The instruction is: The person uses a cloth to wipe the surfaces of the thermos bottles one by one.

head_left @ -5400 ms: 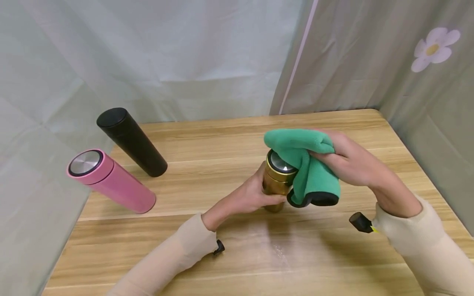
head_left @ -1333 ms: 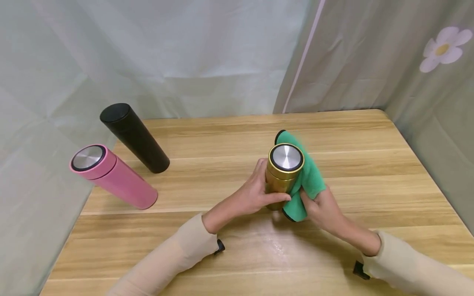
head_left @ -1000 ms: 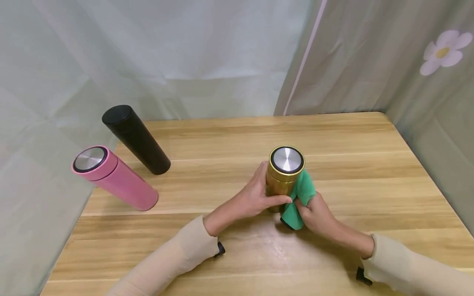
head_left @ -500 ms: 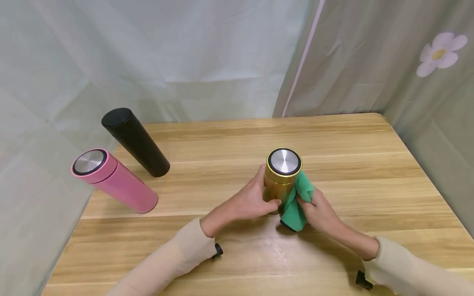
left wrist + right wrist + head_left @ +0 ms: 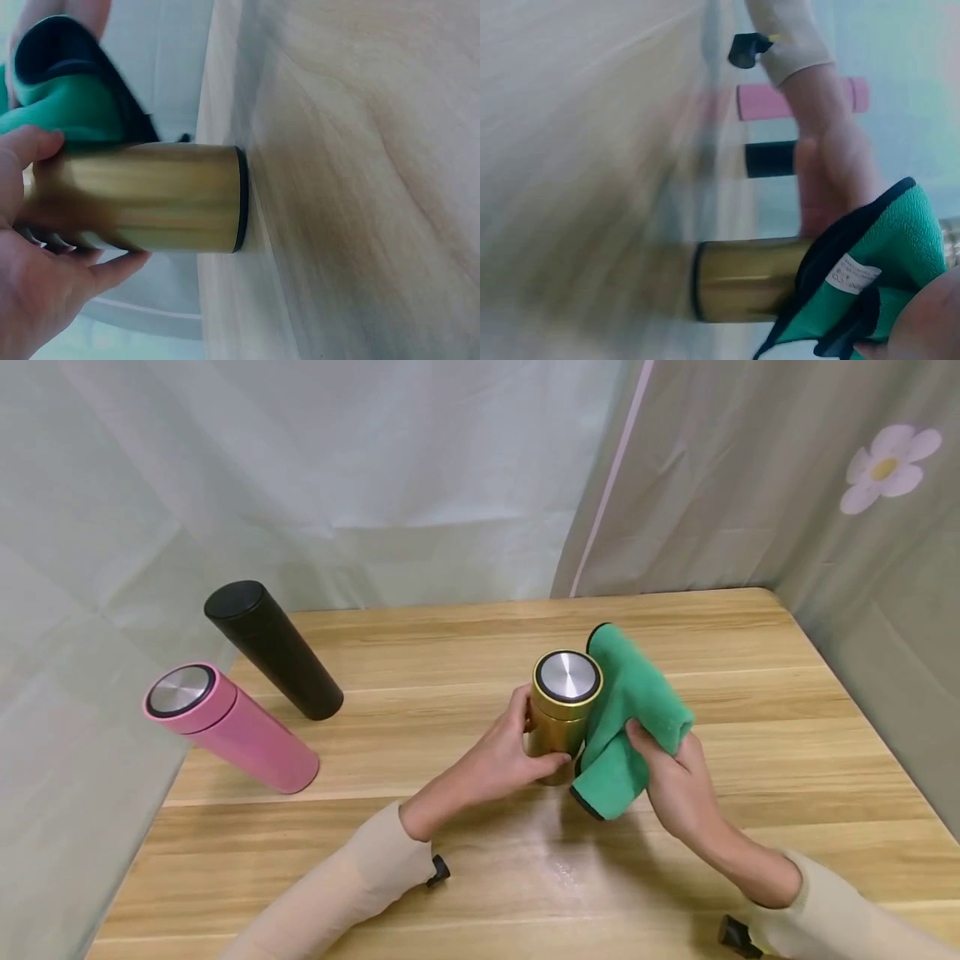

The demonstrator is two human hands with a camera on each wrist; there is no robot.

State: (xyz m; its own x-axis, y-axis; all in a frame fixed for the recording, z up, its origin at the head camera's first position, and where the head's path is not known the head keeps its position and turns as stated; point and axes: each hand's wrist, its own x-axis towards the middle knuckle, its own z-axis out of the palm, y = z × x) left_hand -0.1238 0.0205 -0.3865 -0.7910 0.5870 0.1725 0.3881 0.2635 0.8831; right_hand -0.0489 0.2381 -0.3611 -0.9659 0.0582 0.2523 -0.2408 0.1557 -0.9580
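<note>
A gold thermos bottle (image 5: pixel 557 727) with a silver lid top stands roughly upright in the middle of the head view. My left hand (image 5: pixel 504 756) grips its body from the left, thumb in front and fingers behind. Whether its black-edged base touches the table I cannot tell. On the bottle's other side, my right hand (image 5: pixel 678 785) pinches a green cloth (image 5: pixel 637 702) with black edging, thumb over the folds. In the right wrist view the cloth, with a white label (image 5: pixel 853 274), overlaps part of the bottle. Some fingers of my right hand are hidden under the cloth.
A pink thermos bottle (image 5: pixel 247 735) stands at the left of the wooden table (image 5: pixel 420 652), a black one (image 5: pixel 277 652) behind it. Small wet-looking specks (image 5: pixel 564 870) show on the wood before the gold bottle. Pale curtains (image 5: pixel 420 468) enclose the back and sides.
Over the last second the cloth came up from low on the gold bottle's right side and spread out. Earlier it covered part of the lid. The left hand and bottle have shifted slightly left.
</note>
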